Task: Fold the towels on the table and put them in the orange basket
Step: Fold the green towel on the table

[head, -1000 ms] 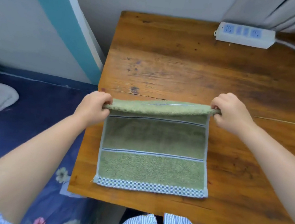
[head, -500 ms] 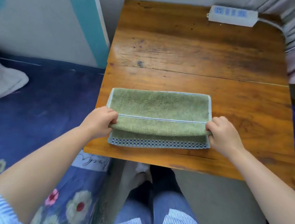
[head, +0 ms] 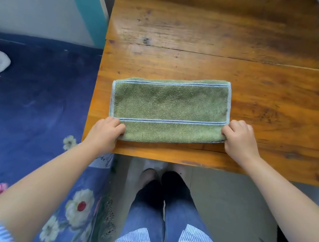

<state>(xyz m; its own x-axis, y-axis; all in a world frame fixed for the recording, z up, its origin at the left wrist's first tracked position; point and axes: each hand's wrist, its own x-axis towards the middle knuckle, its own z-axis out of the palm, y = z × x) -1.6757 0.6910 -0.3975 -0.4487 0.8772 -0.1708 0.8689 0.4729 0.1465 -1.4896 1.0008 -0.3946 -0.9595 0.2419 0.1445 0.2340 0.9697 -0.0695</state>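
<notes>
Left hand (head: pixel 105 131) and right hand (head: pixel 239 139) each pinch a near corner of a folded green towel (head: pixel 169 105), fingers curled over its edge. The towel lies flat near the wooden table's (head: pixel 217 36) front edge. It looks soft, light and limp; corners seem the best hold

Soft, even daylight fills the scene, bright without harsh shadows. A pale sheen of glare lies across the far left of the tabletop (head: pixel 127 24). Wide-angle distortion bows the tabletop's edges and stretches the arms at the lower corners. Focus is slightly soft throughout; the towel (head: pixel 169 105) pile reads clearly.
</notes>
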